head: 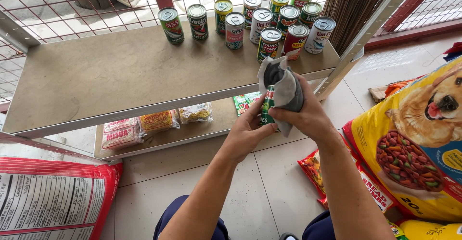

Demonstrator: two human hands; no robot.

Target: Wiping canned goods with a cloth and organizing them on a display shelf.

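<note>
My left hand (246, 130) grips the bottom of a green-and-red labelled tin can (266, 109), held in front of the shelf's front edge. My right hand (308, 117) presses a grey cloth (284, 87) over the top of that can, so most of the can is hidden. Behind them, on the beige upper shelf board (110, 71), stand several upright tin cans (269, 21) with mixed labels, grouped at the back right.
The lower shelf (159, 144) carries flat noodle packets (139, 124) and a green packet (244, 101). A big yellow pet-food bag (418, 148) lies on the right, a red-and-white sack (48, 196) on the left, a breadcrumb packet (365, 187) by my right arm. A broom (356, 4) leans behind the shelf.
</note>
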